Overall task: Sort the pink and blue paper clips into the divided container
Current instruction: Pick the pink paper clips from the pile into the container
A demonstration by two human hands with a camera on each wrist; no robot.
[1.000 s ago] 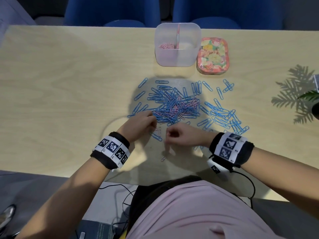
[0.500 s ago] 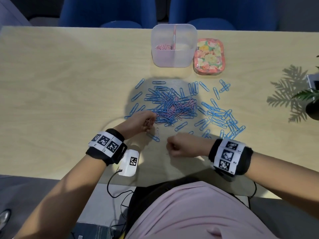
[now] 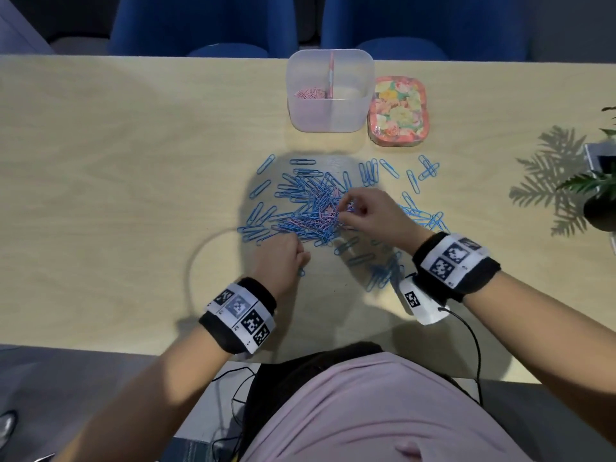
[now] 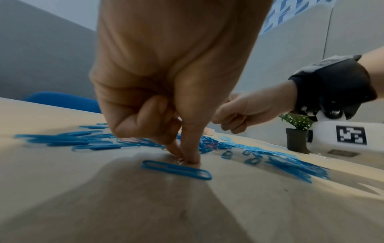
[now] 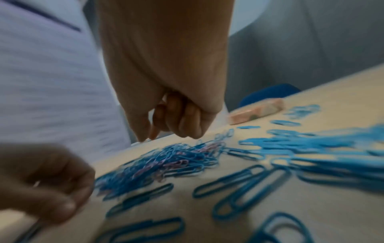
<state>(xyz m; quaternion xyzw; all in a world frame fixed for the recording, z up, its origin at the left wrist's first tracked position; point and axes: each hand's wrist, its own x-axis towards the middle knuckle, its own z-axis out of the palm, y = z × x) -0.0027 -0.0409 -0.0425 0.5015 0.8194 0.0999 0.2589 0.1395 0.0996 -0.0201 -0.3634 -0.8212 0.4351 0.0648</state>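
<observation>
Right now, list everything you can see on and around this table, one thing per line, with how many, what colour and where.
table: one, light wood, under everything
divided container: one, clear plastic, far edge; pink clips in its left half, right half looks empty
tin: one, floral pink and yellow, touching or just beside the container's right side
blue paper clips: too many to count, heaped mid-table and scattered to the right
pink paper clips: several, tangled inside the blue heap
potted plant: one, green in a dark pot, right edge
chairs: two, blue, behind the table
wristbands: two, black with white coded tags
left hand: near edge of the heap, fingertips pinched together on the table beside a blue clip
right hand: over the heap, fingers pinching into it
</observation>
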